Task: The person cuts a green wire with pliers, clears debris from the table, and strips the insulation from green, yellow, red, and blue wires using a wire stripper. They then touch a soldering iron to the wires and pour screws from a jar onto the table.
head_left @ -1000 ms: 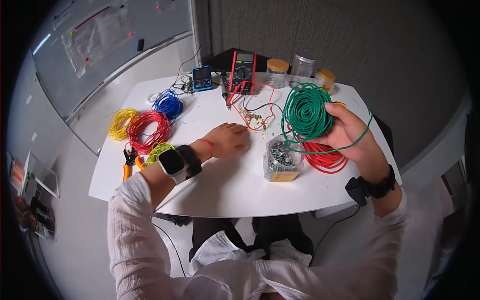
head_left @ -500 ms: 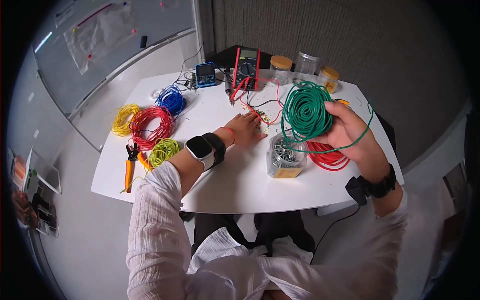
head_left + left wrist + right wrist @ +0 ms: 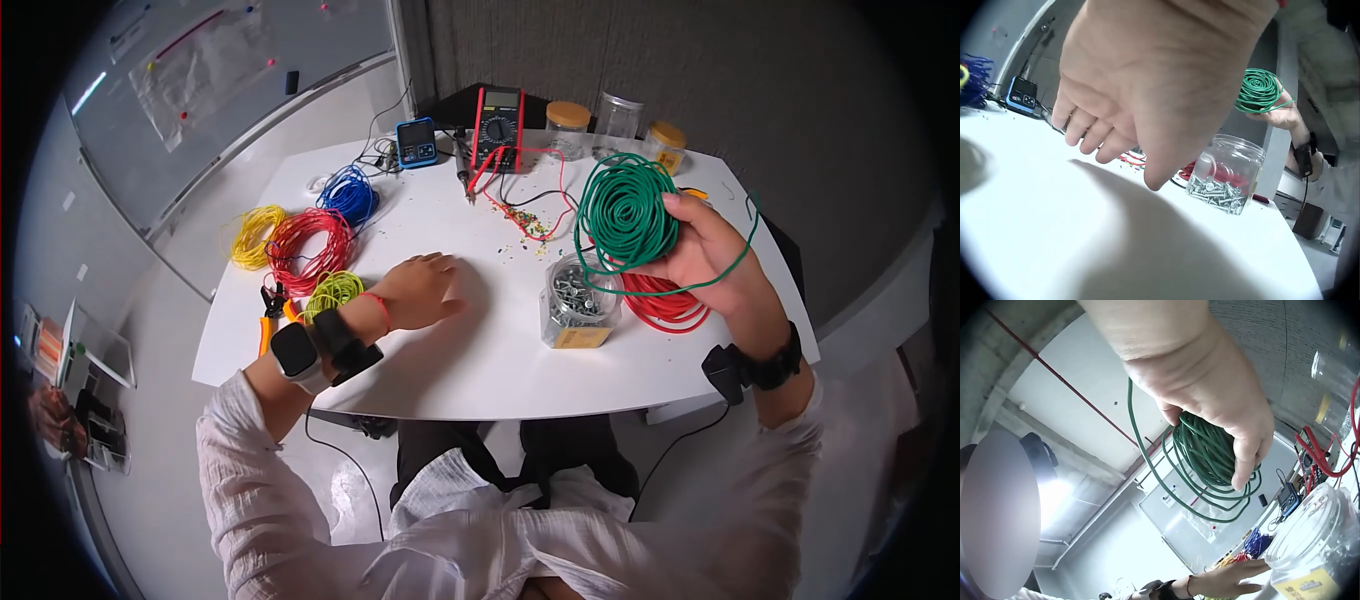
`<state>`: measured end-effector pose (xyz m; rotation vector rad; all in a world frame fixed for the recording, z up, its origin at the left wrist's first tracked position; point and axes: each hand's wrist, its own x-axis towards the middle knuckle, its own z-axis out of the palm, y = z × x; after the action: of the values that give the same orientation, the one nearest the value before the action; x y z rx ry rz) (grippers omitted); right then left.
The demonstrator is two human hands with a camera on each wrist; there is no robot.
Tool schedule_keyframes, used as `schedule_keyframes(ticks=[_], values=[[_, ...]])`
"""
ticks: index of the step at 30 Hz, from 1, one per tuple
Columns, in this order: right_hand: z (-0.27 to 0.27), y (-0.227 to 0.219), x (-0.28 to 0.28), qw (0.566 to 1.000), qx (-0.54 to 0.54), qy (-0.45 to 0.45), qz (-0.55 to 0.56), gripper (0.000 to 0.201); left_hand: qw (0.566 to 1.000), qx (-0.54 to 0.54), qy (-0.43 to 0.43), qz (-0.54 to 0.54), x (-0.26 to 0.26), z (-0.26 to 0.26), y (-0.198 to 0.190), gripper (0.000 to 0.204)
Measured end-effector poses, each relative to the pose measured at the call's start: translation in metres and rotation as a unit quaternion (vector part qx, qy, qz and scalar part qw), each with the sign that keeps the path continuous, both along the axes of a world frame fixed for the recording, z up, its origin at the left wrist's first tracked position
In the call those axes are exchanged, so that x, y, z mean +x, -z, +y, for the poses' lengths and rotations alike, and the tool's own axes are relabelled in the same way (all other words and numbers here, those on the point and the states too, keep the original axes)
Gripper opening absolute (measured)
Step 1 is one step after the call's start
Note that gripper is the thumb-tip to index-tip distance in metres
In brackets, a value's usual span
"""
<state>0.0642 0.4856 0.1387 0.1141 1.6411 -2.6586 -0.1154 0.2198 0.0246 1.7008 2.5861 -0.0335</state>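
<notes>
Yellow wire coil (image 3: pixel 258 238): at the far left of the tabletop (image 3: pixel 490 385), just beside the red wire coil (image 3: pixel 338 250).
Orange-handled pliers (image 3: pixel 266 335): nearer the front edge, partly hidden by the left forearm.
Left hand (image 3: pixel 418 290): stretched out just right of the yellow-green wire coil (image 3: pixel 335 290), fingers straight, gripping nothing; apparently hovering, and judged free to help with the next move.
Screw jar (image 3: pixel 578 310): uncapped, upright, between the left hand and the thicker red wire coil (image 3: pixel 665 305).
Green wire coil (image 3: pixel 628 212): up in the air above the screw jar, flat side toward the head camera, one strand trailing past the right wrist; step in hand, by judgement, simply holding up and handling this coil.
Right hand (image 3: pixel 700 250): grasping the green wire coil at its right edge, thumb in front; next move probably calling for a steady grip, bunched loops and a strand clear of the jar's mouth.
Left hand, palm side: bare in the left wrist view; turned away in the head view.
Screw jar, side wall: filled only in its lower part, as seen from the left wrist; hard to judge from above.
Gap under the green wire coil: plain from the left wrist; lost to overlap in the head view.
Green wire coil, far side: wrapped by curled fingers (image 3: pixel 1244 456) in the right wrist view, with looser loops sagging below; hidden from the head.
</notes>
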Motion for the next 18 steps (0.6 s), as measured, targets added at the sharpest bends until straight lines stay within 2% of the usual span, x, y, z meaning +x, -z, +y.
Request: schedule_keyframes(ticks=[4, 6, 7, 8, 10, 11, 12, 14, 15, 16, 18], values=[[-0.006, -0.003, -0.003, 1.0, 0.003, -0.005, 0.0, 0.04, 1.0, -0.003, -0.031, -0.004, -0.01, -0.023, -0.002, 0.053], [-0.01, -0.005, -0.005, 1.0, 0.007, 0.001, -0.001, 0.04, 0.996, 0.02, -0.077, 0.041, -0.02, -0.028, 0.006, 0.053], [-0.012, -0.006, -0.006, 1.0, 0.013, 0.01, -0.003, 0.039, 0.995, 0.004, -0.098, -0.005, -0.028, -0.025, 0.003, 0.055], [-0.014, -0.006, -0.007, 1.0, 0.015, 0.008, -0.003, 0.039, 0.995, 0.006, -0.1, -0.006, -0.033, -0.021, 0.0, 0.055], [-0.018, -0.006, -0.009, 1.0, 0.014, 0.016, -0.01, 0.038, 0.982, -0.082, -0.163, -0.05, -0.04, -0.014, -0.003, 0.057], [-0.018, -0.006, -0.009, 1.0, 0.016, 0.016, -0.011, 0.038, 0.984, -0.072, -0.16, -0.031, -0.043, -0.013, -0.001, 0.049], [-0.018, -0.006, -0.008, 1.0, 0.015, 0.003, -0.007, 0.038, 0.984, -0.07, -0.16, -0.032, -0.049, -0.011, 0.003, 0.049], [-0.019, -0.006, -0.006, 1.0, 0.014, -0.01, -0.005, 0.039, 0.983, 0.0, -0.181, -0.008, -0.057, -0.005, 0.0, 0.037], [-0.021, -0.007, -0.004, 1.0, 0.01, -0.009, -0.007, 0.039, 0.989, 0.024, -0.146, 0.015, -0.061, 0.0, -0.001, 0.032], [-0.022, -0.008, -0.003, 1.0, 0.006, -0.009, -0.009, 0.04, 0.987, -0.003, -0.159, -0.008, -0.063, 0.011, -0.01, 0.035], [-0.021, -0.006, -0.003, 1.0, 0.007, -0.013, -0.007, 0.041, 0.994, 0.083, -0.072, 0.016, -0.071, 0.022, -0.003, 0.045]])
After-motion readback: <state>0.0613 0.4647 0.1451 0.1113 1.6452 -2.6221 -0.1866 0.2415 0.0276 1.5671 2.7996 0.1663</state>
